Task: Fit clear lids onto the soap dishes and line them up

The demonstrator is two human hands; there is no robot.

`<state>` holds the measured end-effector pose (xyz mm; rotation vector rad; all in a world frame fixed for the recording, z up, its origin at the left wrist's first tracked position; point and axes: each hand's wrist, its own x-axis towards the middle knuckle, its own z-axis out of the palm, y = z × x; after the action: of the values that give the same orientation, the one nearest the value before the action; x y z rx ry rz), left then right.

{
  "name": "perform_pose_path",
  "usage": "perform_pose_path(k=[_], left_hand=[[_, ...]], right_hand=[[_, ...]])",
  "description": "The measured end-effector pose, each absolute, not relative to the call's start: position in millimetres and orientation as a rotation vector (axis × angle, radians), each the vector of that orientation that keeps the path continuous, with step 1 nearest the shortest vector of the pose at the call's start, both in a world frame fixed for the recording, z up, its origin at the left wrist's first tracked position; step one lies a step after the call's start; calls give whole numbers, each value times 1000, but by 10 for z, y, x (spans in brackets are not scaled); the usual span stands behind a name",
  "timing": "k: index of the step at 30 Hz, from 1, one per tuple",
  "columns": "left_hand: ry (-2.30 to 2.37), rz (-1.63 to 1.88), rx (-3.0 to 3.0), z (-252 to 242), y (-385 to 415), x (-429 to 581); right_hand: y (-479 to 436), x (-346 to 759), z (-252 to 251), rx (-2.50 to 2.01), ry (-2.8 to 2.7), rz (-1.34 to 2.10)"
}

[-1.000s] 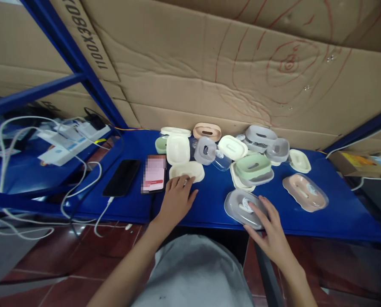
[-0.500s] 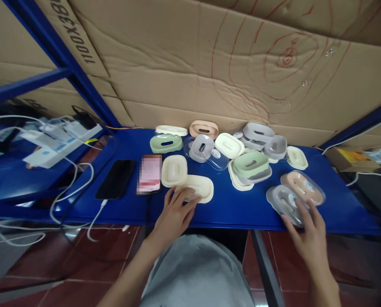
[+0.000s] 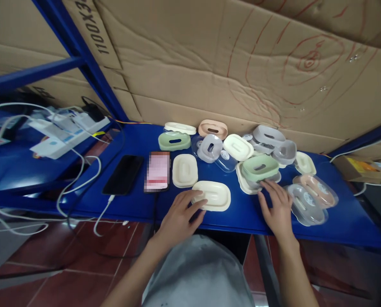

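My left hand (image 3: 181,213) rests on one end of the cream dish (image 3: 217,196), near the front of the blue table (image 3: 241,211), maybe so it won't slide; I can't tell if it grips. My right hand (image 3: 278,209) is a bit spread by the green dish (image 3: 260,168). The cream dish looks long and round-cornered.

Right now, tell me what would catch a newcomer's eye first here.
Red rings drawn on the cardboard at upper right would probably stand out first. Below, pastel dishes crowd the blue table, the left hand touching a cream dish at the front. A pink-screened phone lies farther left.
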<state>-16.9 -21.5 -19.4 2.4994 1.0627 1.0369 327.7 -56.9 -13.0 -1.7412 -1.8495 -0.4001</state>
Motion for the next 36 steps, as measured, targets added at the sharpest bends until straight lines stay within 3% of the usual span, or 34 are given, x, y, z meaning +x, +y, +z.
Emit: perform_pose_path(k=[9,18,27,36], left_hand=[[976,814,2585,-190,-204,-184],[995,941,2515,-242,-235,-189],[977,944,2403,-202,-214,-197],[1095,838,2310,-212,-215,-205]], right_hand=[[-558,3075,-254,-1685,-1963,-360],[-267,3456,148,-1727,-1890,-523],[205,4060,289,-1716,-2111,-378],[-428,2996,326,-1366,-2160,-239]])
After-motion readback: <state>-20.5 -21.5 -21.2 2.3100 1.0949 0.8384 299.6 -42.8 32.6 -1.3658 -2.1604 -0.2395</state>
